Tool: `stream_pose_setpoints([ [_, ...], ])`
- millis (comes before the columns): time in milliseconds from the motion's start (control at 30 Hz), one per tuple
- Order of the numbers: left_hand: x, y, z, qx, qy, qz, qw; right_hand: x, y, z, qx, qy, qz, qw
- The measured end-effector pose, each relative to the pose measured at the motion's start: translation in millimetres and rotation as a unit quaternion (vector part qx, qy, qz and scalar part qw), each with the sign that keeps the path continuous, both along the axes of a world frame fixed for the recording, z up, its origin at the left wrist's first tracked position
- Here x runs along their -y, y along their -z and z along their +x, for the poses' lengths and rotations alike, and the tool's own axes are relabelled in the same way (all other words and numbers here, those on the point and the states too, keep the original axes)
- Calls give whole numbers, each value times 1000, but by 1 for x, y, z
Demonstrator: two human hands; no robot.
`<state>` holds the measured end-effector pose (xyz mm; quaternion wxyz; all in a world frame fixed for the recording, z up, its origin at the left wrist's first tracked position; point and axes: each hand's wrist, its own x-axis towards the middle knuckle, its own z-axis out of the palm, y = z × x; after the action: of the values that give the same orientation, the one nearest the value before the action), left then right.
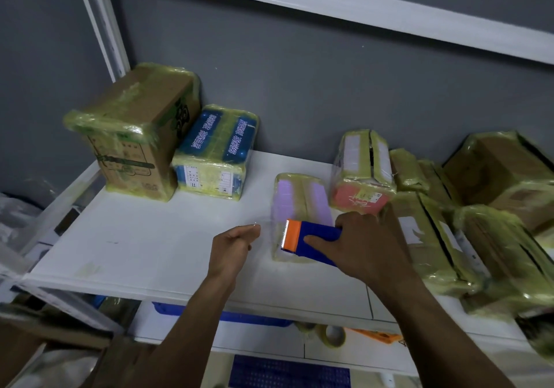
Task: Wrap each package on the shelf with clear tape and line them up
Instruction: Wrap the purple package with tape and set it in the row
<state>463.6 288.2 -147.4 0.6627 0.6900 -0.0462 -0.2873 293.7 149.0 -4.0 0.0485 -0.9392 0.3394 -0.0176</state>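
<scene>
Right hand [364,243] grip holds tape dispenser [314,231] over purple package [289,201]; left hand [232,246] curled (contents unclear).

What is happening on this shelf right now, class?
A person's right hand grips a blue and orange tape dispenser over a small purple package on the white shelf. The left hand is curled beside it; whether it pinches tape is unclear. A brown box and a blue box stand side by side at back left.

Purple-topped package [299,204] under the tape dispenser [308,237]
Wrapped in yellowish clear tape, it lies flat on the white shelf [150,237], beneath the right grip [362,243]; a pink-fronted package [359,177] stands just beyond.
</scene>
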Motion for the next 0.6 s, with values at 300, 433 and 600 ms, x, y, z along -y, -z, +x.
stream_pose_setpoints([
  [300,21,9,-7,-22,26,11,999,3,-1,14,-56,28,-13,998],
  [433,28,11,-11,-27,27,-14,999,7,4,17,-61,31,-3,998],
  [600,39,5,-13,25,50,-19,998,13,8,17,-56,22,-5,998],
])
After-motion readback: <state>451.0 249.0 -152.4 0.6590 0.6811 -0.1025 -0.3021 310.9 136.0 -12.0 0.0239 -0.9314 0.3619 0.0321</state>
